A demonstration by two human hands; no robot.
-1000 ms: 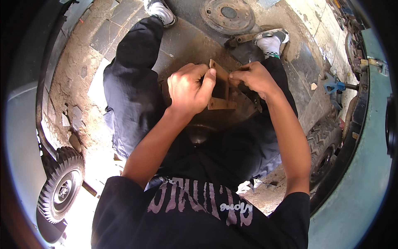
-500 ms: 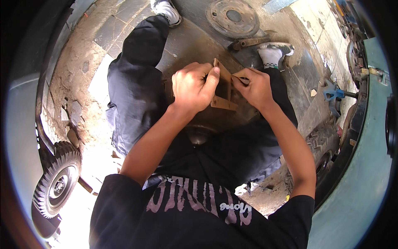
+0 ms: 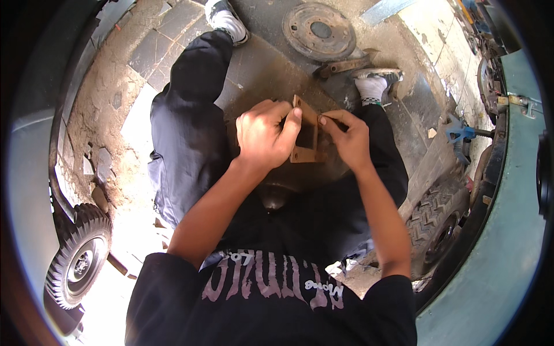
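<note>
Between my spread legs, my left hand (image 3: 261,135) grips a brown, frame-shaped bracket (image 3: 306,155) by its left side. My thumb lies along its edge, and the bracket has holes near its corners and a dark opening in the middle. My right hand (image 3: 352,138) is at the bracket's far right side, with thumb and forefinger pinched together against its edge. Whatever lies between those fingertips is too small to make out. The left fingers hide part of the bracket.
A round rusty metal disc (image 3: 319,32) lies on the floor ahead, beside a dark metal bar (image 3: 344,66). A blue stand (image 3: 460,131) is at the right. Tyred wheels (image 3: 81,256) and pale green vehicle panels (image 3: 490,277) flank me. Broken tile pieces (image 3: 104,164) lie at left.
The bracket has tilted, so its near flange now faces me more. My right hand has shifted slightly left and nearer with its forearm drawn in. My left hand keeps its hold.
</note>
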